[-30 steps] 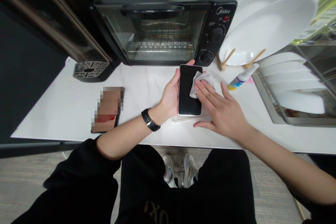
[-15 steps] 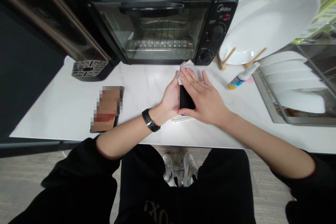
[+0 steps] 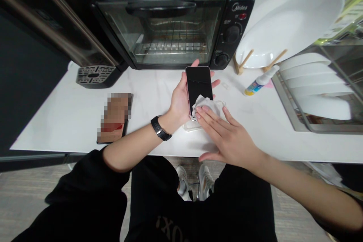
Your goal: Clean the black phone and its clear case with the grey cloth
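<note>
A smartphone [image 3: 199,81] with a dark screen lies face up on my left hand [image 3: 179,100], which grips it from below. My left thumb is along its left edge, and the fingertips stick out past the right edge. My right hand [image 3: 231,140] holds a crumpled greyish-white cloth [image 3: 208,104] under its outstretched fingers, pressed on the phone's lower end. The right thumb stands apart, close to the counter's front edge. Partly hidden under the phone, a clear phone case [image 3: 193,126] rests on the counter.
A black toaster oven [image 3: 172,34] stands behind my hands. On the right are a small spray bottle [image 3: 261,81], racked white plates [image 3: 292,26] and a basket with dishes [image 3: 320,87]. A blurred-out flat item [image 3: 115,117] lies left on the white counter [image 3: 68,121], near a drip tray [image 3: 95,75].
My right hand has slid the cloth from the phone's top end down to its lower end, towards me. The upper screen is now uncovered, and the left fingertips show past the phone.
</note>
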A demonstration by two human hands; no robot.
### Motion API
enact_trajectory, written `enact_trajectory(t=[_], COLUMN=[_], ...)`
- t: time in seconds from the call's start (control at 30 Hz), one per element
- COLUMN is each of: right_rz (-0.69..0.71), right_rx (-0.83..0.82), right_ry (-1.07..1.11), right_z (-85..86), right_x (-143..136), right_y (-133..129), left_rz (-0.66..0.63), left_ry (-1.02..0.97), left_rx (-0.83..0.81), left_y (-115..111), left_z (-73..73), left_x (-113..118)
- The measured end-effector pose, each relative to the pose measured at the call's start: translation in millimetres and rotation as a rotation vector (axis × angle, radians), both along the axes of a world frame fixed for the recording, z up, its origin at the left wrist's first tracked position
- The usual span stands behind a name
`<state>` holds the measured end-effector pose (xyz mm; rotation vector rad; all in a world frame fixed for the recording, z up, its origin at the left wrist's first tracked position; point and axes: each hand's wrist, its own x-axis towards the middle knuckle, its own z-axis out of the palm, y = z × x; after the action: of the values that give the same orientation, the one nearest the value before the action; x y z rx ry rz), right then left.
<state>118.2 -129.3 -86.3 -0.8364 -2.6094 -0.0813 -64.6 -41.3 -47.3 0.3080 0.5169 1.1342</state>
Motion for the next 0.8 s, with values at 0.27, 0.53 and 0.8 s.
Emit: enact_trajectory(t=[0.27, 0.53, 0.8], right_rz=[-0.143, -0.142, -0.059], right_rx=[0.021, -0.061, -0.099], right_ry=[0.014, 0.083, 0.132], right_z=[-2.6, 9.5, 6.2], right_x=[20.5, 2.4, -22.8], right_y=[27.7, 77.2, 71.1], left_rz=[-0.051, -0.11, -0.07], left_ry=[0.002, 0.006, -0.037], left_rx=[-0.011, -0.063, -0.139], left_y=[0.1, -1.8, 1.0], left_z=[-3.7, -5.1, -11.0], left_x=[1.2, 9.8, 9.5])
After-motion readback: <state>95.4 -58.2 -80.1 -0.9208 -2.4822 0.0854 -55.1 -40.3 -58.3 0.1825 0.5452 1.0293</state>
